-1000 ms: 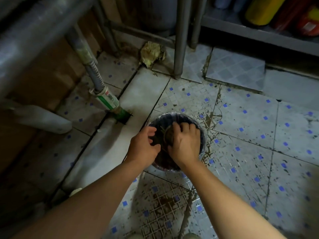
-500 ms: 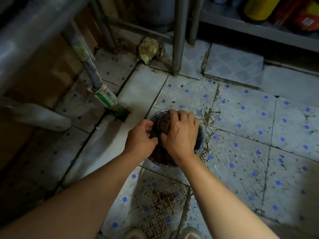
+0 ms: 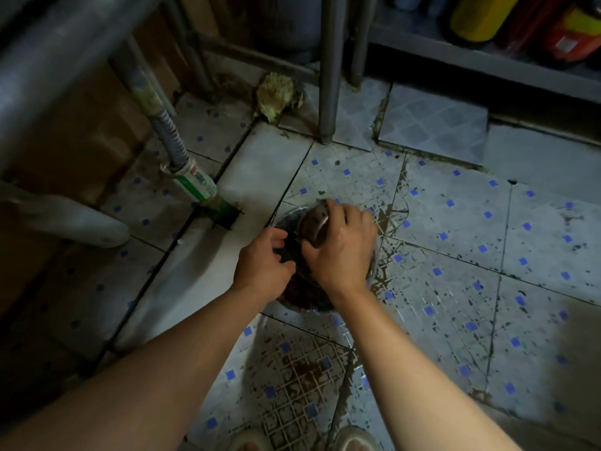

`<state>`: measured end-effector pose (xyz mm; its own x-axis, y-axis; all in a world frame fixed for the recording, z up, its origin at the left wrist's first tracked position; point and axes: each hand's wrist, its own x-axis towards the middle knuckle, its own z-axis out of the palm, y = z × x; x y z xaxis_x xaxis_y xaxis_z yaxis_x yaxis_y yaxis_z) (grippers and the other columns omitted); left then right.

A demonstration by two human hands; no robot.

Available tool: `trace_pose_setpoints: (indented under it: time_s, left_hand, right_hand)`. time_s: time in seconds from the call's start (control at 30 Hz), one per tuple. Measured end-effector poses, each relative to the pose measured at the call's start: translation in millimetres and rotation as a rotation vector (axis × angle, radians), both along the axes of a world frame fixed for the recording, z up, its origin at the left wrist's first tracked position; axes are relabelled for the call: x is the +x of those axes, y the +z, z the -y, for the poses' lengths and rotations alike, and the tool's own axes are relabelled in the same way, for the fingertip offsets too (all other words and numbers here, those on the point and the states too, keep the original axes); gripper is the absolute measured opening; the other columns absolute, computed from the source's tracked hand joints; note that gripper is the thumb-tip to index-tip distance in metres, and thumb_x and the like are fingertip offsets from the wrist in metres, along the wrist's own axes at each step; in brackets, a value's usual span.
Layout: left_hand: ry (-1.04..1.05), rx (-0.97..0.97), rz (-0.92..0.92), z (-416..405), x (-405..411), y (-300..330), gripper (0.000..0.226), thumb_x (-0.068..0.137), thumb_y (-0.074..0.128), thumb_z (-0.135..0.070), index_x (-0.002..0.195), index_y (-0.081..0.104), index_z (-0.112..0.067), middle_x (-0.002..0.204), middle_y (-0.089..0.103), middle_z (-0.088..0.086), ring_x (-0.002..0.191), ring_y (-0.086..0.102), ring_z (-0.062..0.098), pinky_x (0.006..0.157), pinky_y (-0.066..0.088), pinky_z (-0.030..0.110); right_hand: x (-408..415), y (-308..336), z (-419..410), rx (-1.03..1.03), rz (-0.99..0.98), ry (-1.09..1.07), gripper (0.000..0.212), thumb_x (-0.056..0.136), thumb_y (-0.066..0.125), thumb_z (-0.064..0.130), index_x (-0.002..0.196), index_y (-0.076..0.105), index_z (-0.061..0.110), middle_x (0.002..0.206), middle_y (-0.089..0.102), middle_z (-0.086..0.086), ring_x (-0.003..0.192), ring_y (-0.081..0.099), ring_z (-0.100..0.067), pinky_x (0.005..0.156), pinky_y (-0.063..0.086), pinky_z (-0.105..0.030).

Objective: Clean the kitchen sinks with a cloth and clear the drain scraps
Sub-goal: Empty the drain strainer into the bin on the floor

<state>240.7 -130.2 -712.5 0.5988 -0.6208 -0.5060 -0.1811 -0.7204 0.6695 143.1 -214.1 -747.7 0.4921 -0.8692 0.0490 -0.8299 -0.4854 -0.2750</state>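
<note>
A person crouches over a round bowl (image 3: 287, 219) set on the tiled floor (image 3: 455, 255) at the centre of the frame, both bare arms reaching down from the lower edge. The right hand (image 3: 341, 245) curls over a small metal strainer cup (image 3: 313, 224), gripping it tilted above the bowl's upper half. The left hand (image 3: 263, 262) sits just beside it at the bowl's left rim, fingers curled inward; whether they pinch anything cannot be told in the dim light. Dark reddish scraps (image 3: 305, 297) lie in the bowl's lower part, below the two wrists.

Brown splashes stain the floor around the bowl and in the lower centre of the frame. In the left half, a ribbed drain hose (image 3: 169, 138) slants down into a white-and-green sleeve (image 3: 195, 182) that meets the floor at a dark gap. A crumpled yellowish rag (image 3: 276, 94) lies at the upper centre, beside a steel leg (image 3: 330, 66). A low shelf (image 3: 487, 65) crosses the upper right, bearing a yellow container (image 3: 476, 16) and red ones. Two slipper toes (image 3: 351, 441) show at the bottom edge.
</note>
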Motion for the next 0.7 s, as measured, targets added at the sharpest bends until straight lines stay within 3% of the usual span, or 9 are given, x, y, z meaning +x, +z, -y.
trace_pose_setpoints:
  time_s: [0.07,0.13,0.27,0.4,0.53,0.63,0.7]
  left_hand:
    - [-0.015,0.000,0.011,-1.8,-2.0,-1.5,0.051,0.080,0.068,-0.001,0.126,0.052,-0.015,0.120,0.057,0.003,0.094,0.054,0.015,0.090,0.047,0.028]
    - [-0.046,-0.013,0.005,-1.1,-0.8,-0.6,0.051,0.080,0.068,-0.002,0.127,0.051,-0.016,0.121,0.056,0.002,0.096,0.053,0.014,0.088,0.045,0.024]
    - [-0.084,0.013,0.029,-0.6,0.6,4.7,0.051,0.081,0.068,-0.004,0.127,0.051,-0.018,0.122,0.055,0.001,0.099,0.054,0.015,0.091,0.047,0.028]
    - [-0.077,0.009,0.049,4.9,3.5,11.1,0.049,0.079,0.068,-0.002,0.124,0.052,-0.016,0.119,0.058,0.002,0.098,0.055,0.017,0.094,0.048,0.034]
    - [-0.055,0.020,0.043,2.5,4.2,10.0,0.048,0.079,0.069,-0.001,0.122,0.053,-0.015,0.119,0.059,0.003,0.098,0.057,0.017,0.095,0.049,0.036]
    - [-0.068,0.020,0.052,1.9,4.1,9.8,0.048,0.079,0.068,-0.001,0.123,0.053,-0.015,0.119,0.058,0.002,0.098,0.055,0.017,0.094,0.048,0.032]
    - [-0.074,0.023,0.050,2.7,3.4,11.9,0.048,0.080,0.068,-0.001,0.123,0.053,-0.014,0.117,0.057,0.001,0.097,0.055,0.016,0.092,0.046,0.029]
  right_hand:
    - [-10.2,-20.5,-5.2,0.139,-0.270,0.127,0.045,0.074,0.068,0.033,0.114,0.063,0.012,0.105,0.066,-0.011,0.099,0.055,-0.031,0.080,0.041,-0.034]
    - [-22.3,-36.4,-12.7,0.190,-0.318,0.132,0.039,0.076,0.067,0.027,0.111,0.061,0.012,0.106,0.064,-0.012,0.102,0.051,-0.031,0.080,0.040,-0.035]
    - [-22.5,-29.2,-17.9,0.162,-0.168,0.068,0.064,0.055,0.084,0.029,0.111,0.061,0.008,0.103,0.061,-0.018,0.096,0.052,-0.036,0.077,0.043,-0.039]
    - [-12.8,-11.5,-13.7,0.027,0.059,0.025,0.073,0.050,0.082,0.030,0.116,0.059,0.009,0.108,0.061,-0.015,0.097,0.054,-0.035,0.081,0.042,-0.041]
    - [-17.6,-20.4,-5.4,0.158,-0.296,0.181,0.043,0.070,0.074,0.031,0.106,0.062,0.013,0.103,0.064,-0.012,0.098,0.052,-0.030,0.081,0.042,-0.036]
    - [-13.8,-15.8,-1.5,0.128,-0.269,0.112,0.058,0.033,0.089,0.039,0.079,0.067,0.013,0.072,0.064,-0.010,0.071,0.057,-0.029,0.061,0.046,-0.031]
    - [-7.3,-6.2,0.4,-0.019,-0.119,0.064,0.065,0.027,0.088,0.035,0.084,0.068,0.011,0.075,0.064,-0.012,0.070,0.058,-0.030,0.061,0.047,-0.032]
